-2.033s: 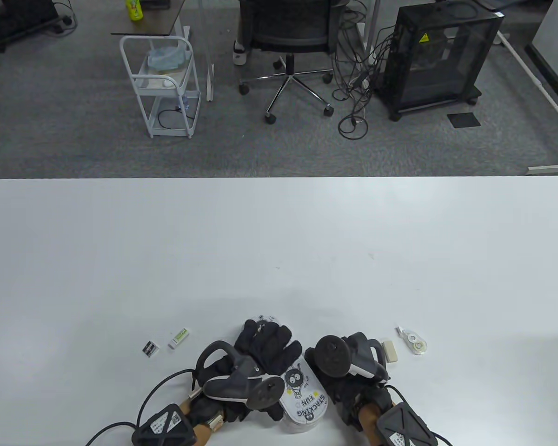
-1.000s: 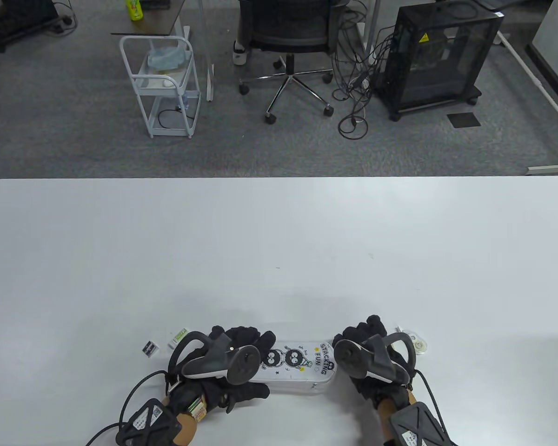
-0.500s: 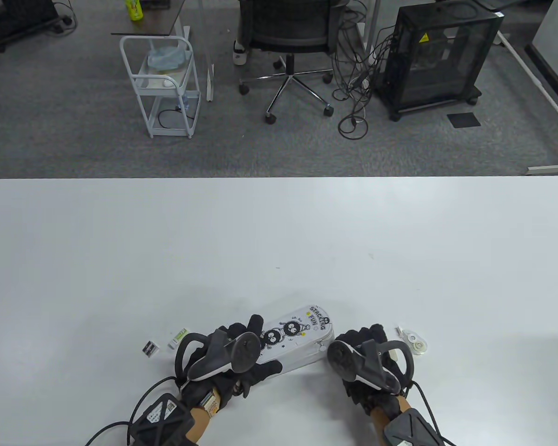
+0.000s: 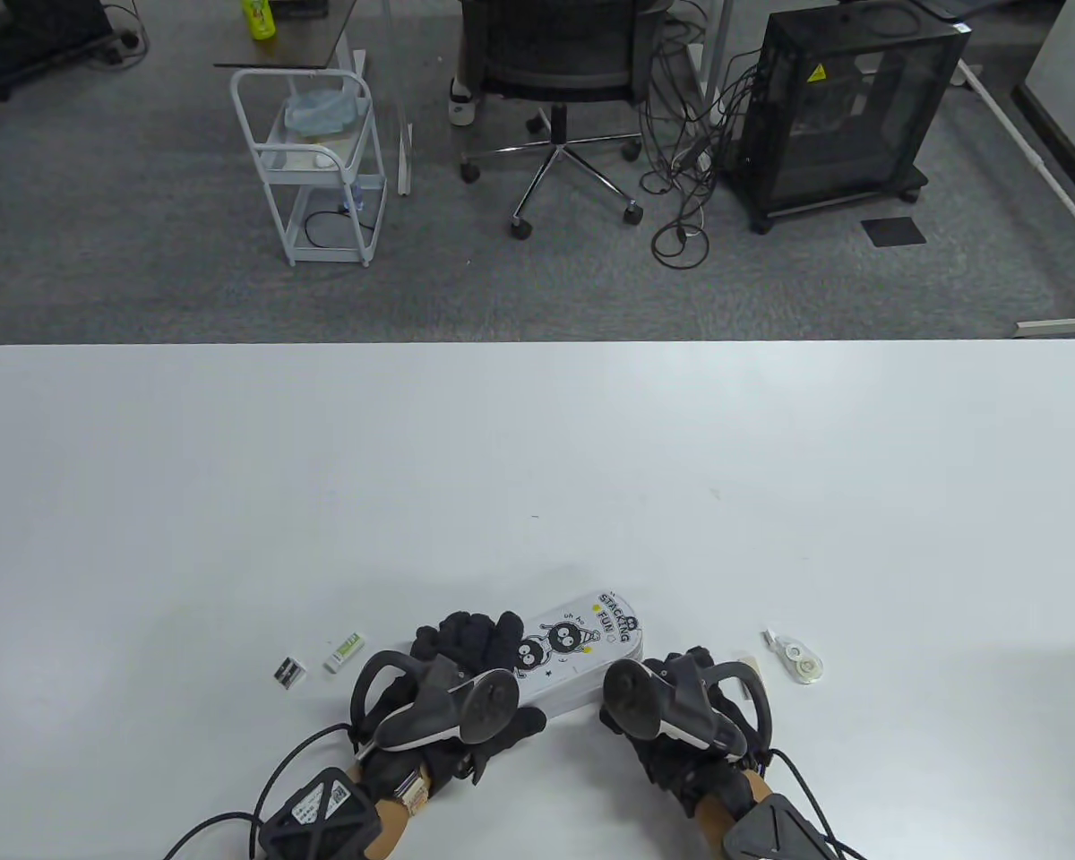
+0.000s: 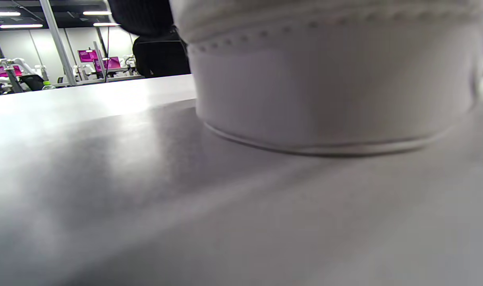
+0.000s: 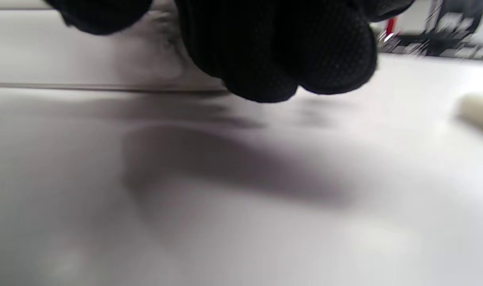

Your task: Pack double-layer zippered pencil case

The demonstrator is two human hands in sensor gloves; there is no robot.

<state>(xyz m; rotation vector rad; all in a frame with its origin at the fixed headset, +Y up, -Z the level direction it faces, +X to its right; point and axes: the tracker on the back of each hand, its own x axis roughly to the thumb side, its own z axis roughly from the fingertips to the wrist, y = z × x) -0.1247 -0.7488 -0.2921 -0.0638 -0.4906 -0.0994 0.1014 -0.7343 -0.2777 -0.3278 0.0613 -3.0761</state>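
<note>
Left hand [image 4: 466, 658] gripping pencil case [image 4: 582, 645] on bench [image 4: 537, 466]; right hand [image 4: 681, 708] grasp unclear, risking case sliding into eraser [image 4: 343, 653]

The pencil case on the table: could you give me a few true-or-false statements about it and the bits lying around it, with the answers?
1. The left hand rests on the pencil case. True.
2. The pencil case stands upright on one end. False: it lies flat on the table, angled.
3. The correction tape lies to the right of the right hand. True.
4. The small white eraser sits on top of the case. False: it lies on the table, left of the left hand.
5. The case is plain white. False: it carries black cartoon figures and lettering.
</note>
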